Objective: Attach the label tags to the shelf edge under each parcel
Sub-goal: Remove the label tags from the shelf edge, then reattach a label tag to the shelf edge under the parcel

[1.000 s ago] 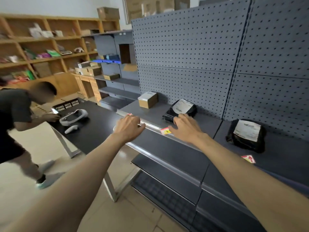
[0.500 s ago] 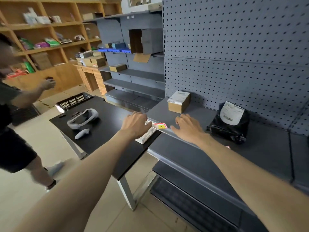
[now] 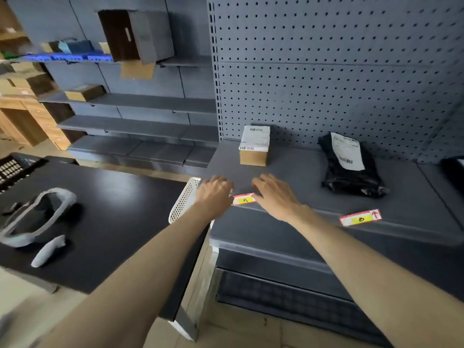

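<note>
A small cardboard parcel (image 3: 254, 146) with a white shipping label stands on the grey shelf (image 3: 301, 172). Right of it lies a black bag parcel (image 3: 351, 169). A red, white and yellow tag marked A (image 3: 243, 199) sits on the shelf edge (image 3: 313, 212) below the cardboard parcel. My left hand (image 3: 214, 193) touches the tag's left end, and my right hand (image 3: 275, 195) rests at its right end, fingers spread. A second tag, marked B (image 3: 360, 217), sits on the edge below the black bag.
A black table (image 3: 113, 209) stands left of the shelf, carrying a grey headset (image 3: 37, 219), a controller (image 3: 49, 249) and a dark basket (image 3: 15, 167). A white perforated tray (image 3: 183, 199) leans at the table's corner. Another black parcel (image 3: 454, 172) shows at the right edge. Lower shelves (image 3: 301, 297) lie below.
The view has swung left and closer, so the cardboard parcel is now straight ahead. Both hands stay at tag A on the shelf edge. The other person is out of view.
</note>
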{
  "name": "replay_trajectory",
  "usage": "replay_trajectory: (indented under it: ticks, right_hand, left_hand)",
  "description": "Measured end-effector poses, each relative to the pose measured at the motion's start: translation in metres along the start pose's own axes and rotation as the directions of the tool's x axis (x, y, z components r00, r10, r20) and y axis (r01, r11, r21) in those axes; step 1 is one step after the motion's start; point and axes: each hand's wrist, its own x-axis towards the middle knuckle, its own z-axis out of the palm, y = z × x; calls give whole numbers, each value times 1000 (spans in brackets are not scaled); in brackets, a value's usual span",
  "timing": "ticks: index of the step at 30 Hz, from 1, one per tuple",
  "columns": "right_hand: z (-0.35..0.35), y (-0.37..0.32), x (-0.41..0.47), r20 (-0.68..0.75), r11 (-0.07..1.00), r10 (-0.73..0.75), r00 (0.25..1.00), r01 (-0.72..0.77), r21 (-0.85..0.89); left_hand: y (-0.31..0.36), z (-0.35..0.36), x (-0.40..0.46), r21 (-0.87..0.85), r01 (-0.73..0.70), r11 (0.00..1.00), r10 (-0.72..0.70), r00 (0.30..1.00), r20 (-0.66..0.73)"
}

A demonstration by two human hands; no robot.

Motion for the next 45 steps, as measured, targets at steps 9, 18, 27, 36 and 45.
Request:
replay_trajectory:
  ticks: [9,18,27,36,45]
  right_hand:
    - [25,-12,2,-18,998,56,998,-55,23]
    - [37,-10,2,-50,985,130,990,-135,-106]
    - [50,-15,6,-10,976,126,992,-126,-180]
    - [8,33,-31,-127,976,142,982,-160,-147]
    - [-53,141,-132,-119,934,266,957,-286,-214]
  left_hand:
    - [-23,44,18,-30,-130,991,128,991,-40]
    - [-33,42,27,116,-348,930,361,926,-112]
    - [-33,49,28,129,-341,931,350,936,-48]
    - [10,19,30,-15,-341,940,337,935,-109]
    - [146,13,29,-52,-389,920,372,907,-195]
